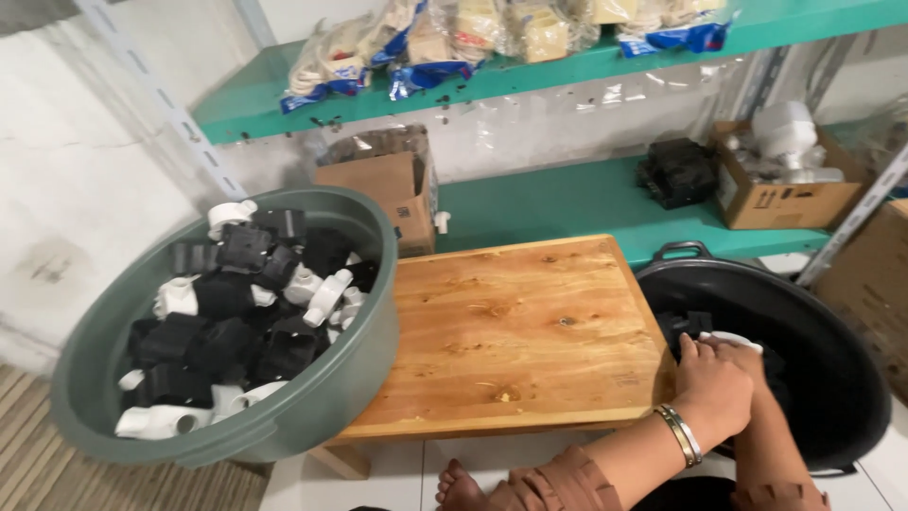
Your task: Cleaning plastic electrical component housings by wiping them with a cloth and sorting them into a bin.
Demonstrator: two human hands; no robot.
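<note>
Two hands down in the black tub at right, well apart from the green basin of parts at far left.

Left hand (711,386) overlaps right hand (747,352), reaching into black tub (832,341) beside the wooden surface (511,331); a white part (733,337) lies just beyond the fingertips, grip state unclear.

1. One head-worn view looks steeply down and forward, close over the desk (515,331).
2. Shelves (567,199) lie at 12 o'clock; the wearer's arms enter near 5 o'clock.
</note>
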